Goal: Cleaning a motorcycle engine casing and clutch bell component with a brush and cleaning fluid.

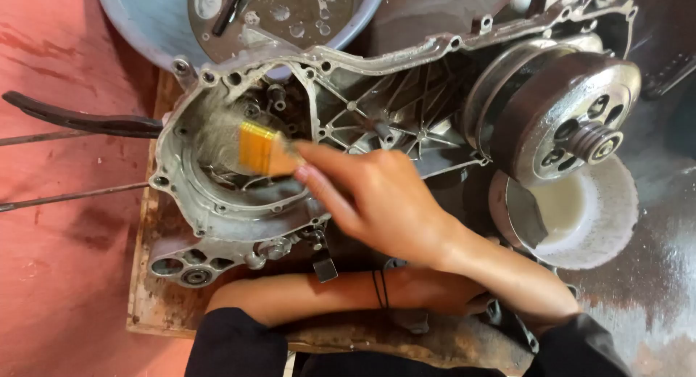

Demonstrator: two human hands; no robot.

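My right hand [377, 199] grips a paintbrush with an orange-yellow ferrule [258, 148]. Its blurred bristles rest inside the round left cavity of a grey metal engine case [384, 94]. The case lies on its side on a wooden board [156, 301]. My left forearm crosses below the case, with thin black bands on the wrist. My left hand [453, 296] sits mostly hidden under my right forearm, against the case's lower edge. Whether it grips anything is unclear.
A round clutch drum [573, 116] is mounted at the case's right end, above a white bowl [591, 214]. A blue basin [141, 22] of dark liquid stands at the top. On the red floor at left are a black handle [80, 119] and thin metal rods [69, 196].
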